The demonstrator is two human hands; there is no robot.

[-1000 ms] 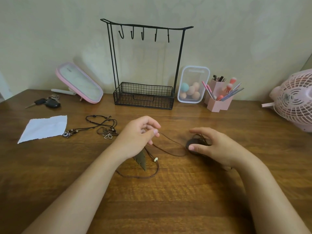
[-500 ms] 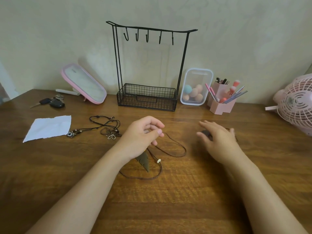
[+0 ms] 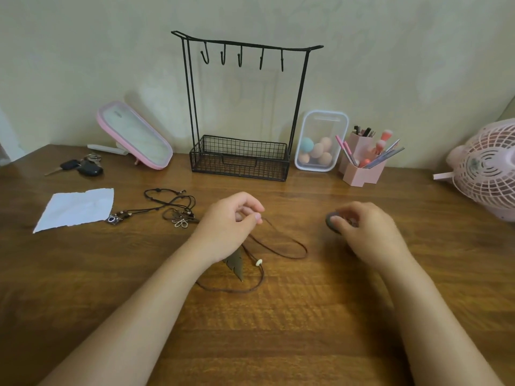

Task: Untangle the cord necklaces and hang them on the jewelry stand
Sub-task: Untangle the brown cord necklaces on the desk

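Brown cord is where it's at: your left hand has its fingers curled in, pinching the brown cord necklace between thumb and forefinger. From that pinch the cord drops to the tabletop and loops out towards your right and back under your wrist. Its feather pendant lies flat beside your left wrist, with a small white bead just beside it on the cord.

Over to your right hand: fingers curled down, gripping a dark oval piece against the wood, apart from the brown loop. I can't tell whether any cord runs from it.

To your left sits the tangled bunch of black cord necklaces, with a flower pendant at its near edge and a square pendant touching the corner of a white paper.

Behind, against the wall, the black wire jewelry stand is upright, its hooks bare. Left of it are a tilted pink mirror and a set of keys. Right of it are a clear box of sponges, a pink brush holder and, at the far edge, a pink fan.
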